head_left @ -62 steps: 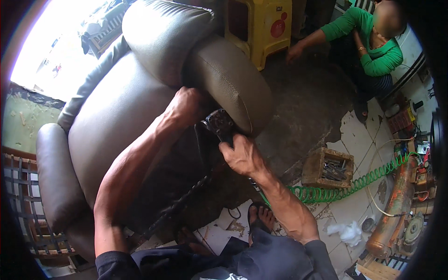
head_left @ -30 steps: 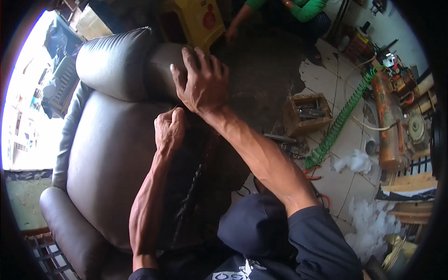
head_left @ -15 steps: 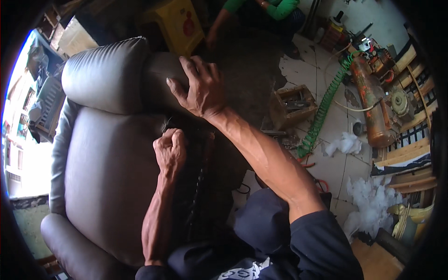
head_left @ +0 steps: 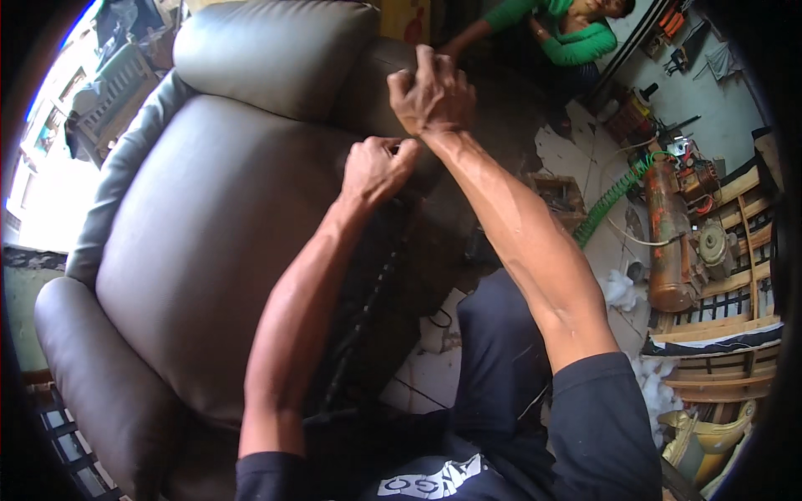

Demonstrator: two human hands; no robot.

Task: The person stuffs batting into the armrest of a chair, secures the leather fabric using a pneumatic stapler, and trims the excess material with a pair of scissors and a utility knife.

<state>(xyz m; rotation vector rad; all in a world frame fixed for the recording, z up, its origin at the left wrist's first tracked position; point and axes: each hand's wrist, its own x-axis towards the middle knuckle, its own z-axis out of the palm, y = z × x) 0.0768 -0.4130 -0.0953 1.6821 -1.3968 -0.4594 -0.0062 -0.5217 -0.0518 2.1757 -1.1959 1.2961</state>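
A brown leather-like upholstered seat (head_left: 209, 217) fills the left side, with a thick padded roll (head_left: 271, 54) across its far end. My left hand (head_left: 380, 171) is closed in a fist at the seat's right edge, thumb pressed to the fingers. Whatever it pinches is hidden. Farther off and to the right, my right hand (head_left: 436, 96) has its fingers bent, at the darker brown padded part (head_left: 376, 79) beside the roll. What lies inside those fingers cannot be made out. A dark, unlit side with a row of pale marks (head_left: 368, 309) runs below my left hand.
A person in a green sleeve (head_left: 581, 46) crouches at the far side, an arm reaching near my right hand. On the right stand a rusty compressor tank (head_left: 668, 217), a green coiled hose (head_left: 614, 204), a wooden box (head_left: 560, 196), white stuffing (head_left: 620, 290) and wooden frames (head_left: 727, 334).
The view has shifted, so the seat sits higher in it and more of the person in green shows. My left hand has moved nearer my right, whose fingers are more curled.
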